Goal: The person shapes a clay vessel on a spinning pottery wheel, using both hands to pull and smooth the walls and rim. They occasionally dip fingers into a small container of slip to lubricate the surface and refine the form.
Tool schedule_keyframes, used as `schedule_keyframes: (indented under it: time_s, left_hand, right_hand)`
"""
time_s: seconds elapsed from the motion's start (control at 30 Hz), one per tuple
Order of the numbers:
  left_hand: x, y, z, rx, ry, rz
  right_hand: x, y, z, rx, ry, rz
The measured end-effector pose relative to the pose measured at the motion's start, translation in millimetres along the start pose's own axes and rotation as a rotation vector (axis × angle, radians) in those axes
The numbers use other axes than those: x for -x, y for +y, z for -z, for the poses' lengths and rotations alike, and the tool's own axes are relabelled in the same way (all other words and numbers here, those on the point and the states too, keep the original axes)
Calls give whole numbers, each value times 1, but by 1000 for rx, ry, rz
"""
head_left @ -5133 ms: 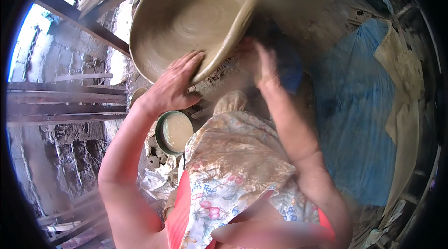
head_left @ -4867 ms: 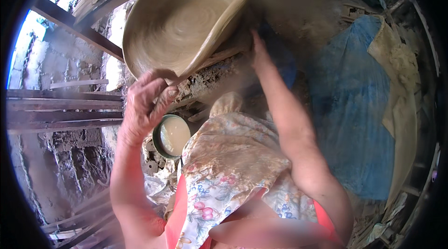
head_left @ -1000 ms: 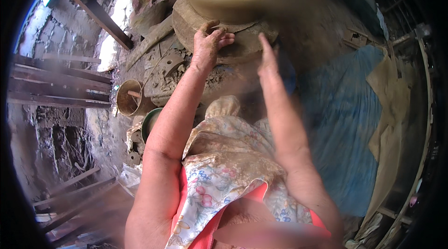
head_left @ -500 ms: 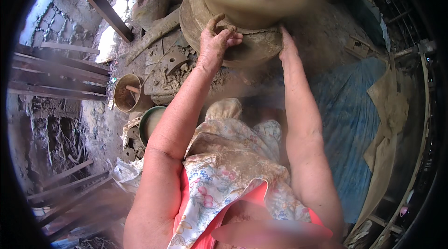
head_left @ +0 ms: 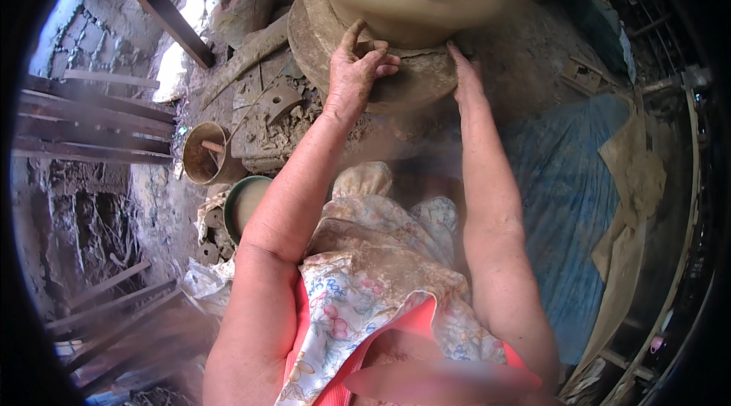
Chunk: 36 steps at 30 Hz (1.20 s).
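Observation:
A large wet clay pot [head_left: 411, 14] with a wide, rolled rim stands on a round, mud-coated wheel [head_left: 311, 25] at the top of the view. My left hand [head_left: 361, 65] is at the front of the pot's foot, index finger raised against the lower wall. Its other fingers are half curled and apart. Across from it, my right hand [head_left: 465, 73] lies with straight fingers along the right side of the foot, fingertips against the clay. Neither hand grasps a loose thing. The pot's far side is out of view, and its right side is blurred.
Left of my left forearm stand a brown bucket [head_left: 199, 166] with a stick in it and a green-rimmed basin [head_left: 242, 212] of murky liquid. A muddy plate with a hole [head_left: 276, 101] lies near the wheel. To the right spreads a blue tarp [head_left: 571, 216]. Wooden slats [head_left: 91, 121] line the left.
The view has shifted slightly. My right hand's fingertips have slid a little up and left along the pot's foot; my left hand keeps nearly the same pose.

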State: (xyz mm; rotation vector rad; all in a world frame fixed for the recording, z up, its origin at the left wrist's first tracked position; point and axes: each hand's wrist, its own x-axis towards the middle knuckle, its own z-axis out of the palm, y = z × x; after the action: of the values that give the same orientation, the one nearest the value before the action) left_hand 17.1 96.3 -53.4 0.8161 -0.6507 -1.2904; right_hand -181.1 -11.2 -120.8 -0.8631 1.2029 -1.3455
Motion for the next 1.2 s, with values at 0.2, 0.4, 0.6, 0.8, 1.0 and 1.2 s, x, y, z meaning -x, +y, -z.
schedule_keyframes:
  time_s: [0.2,0.4,0.6,0.8,1.0,1.2]
  left_hand:
    - [6,-2,-4,40,-19,15]
    - [11,7,-13,152,-22,113]
    - [6,17,-2,194,-117,275]
    - [-32,37,-6,-16,-294,513]
    - [-13,31,-14,29,-166,404]
    - [-20,35,14,-1086,69,30]
  right_hand:
    - [2,-9,6,65,-31,-10]
    - [-6,-11,12,31,12,-64]
    - [-7,-6,16,21,-11,-25]
    - [-7,-4,16,93,-49,14]
    - [1,-6,9,169,-8,-7]
    - [17,-6,-1,267,121,73]
